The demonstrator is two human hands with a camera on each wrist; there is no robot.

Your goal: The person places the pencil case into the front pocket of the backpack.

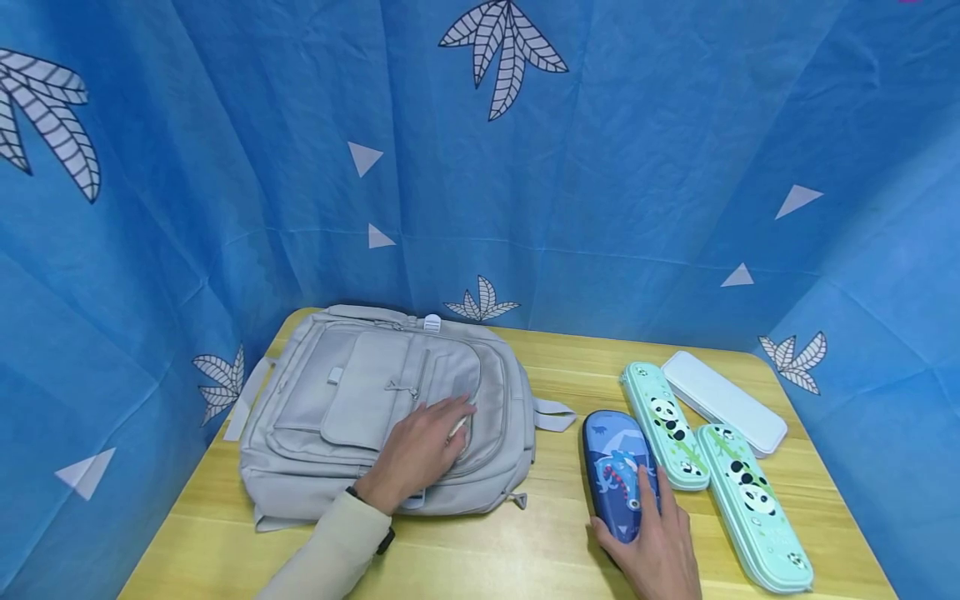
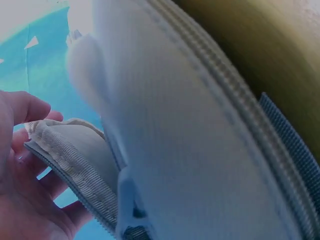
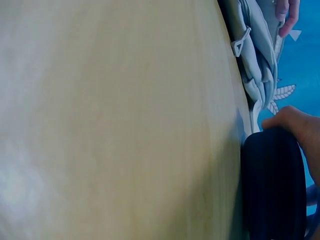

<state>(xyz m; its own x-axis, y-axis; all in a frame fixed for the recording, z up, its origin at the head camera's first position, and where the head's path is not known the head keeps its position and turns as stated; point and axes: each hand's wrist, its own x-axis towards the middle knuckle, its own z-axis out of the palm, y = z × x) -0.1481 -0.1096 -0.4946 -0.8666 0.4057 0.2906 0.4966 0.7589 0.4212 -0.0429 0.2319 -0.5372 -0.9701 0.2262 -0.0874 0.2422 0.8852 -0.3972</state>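
A light grey backpack (image 1: 360, 387) lies flat on the left of the table. My left hand (image 1: 423, 446) is over its front pocket; in the left wrist view the thumb and fingers pinch the zippered edge (image 2: 75, 165) of the pocket opening, lifting it away from the bag. On the table to the right, a dark blue pencil case (image 1: 611, 442) with a cartoon shark-like picture lies lengthwise. Around its near end my right hand (image 1: 660, 546) grips it, thumb on the left side and fingers on the right. In the right wrist view the case's dark side (image 3: 272, 185) shows beside the thumb.
Two mint-green panda pencil cases, one farther back (image 1: 663, 421) and one nearer (image 1: 757, 508), lie right of the blue case. Behind them is a plain white case (image 1: 723, 400). A backpack strap (image 1: 553, 415) sticks out toward the blue case. A blue curtain (image 1: 540, 183) surrounds the table.
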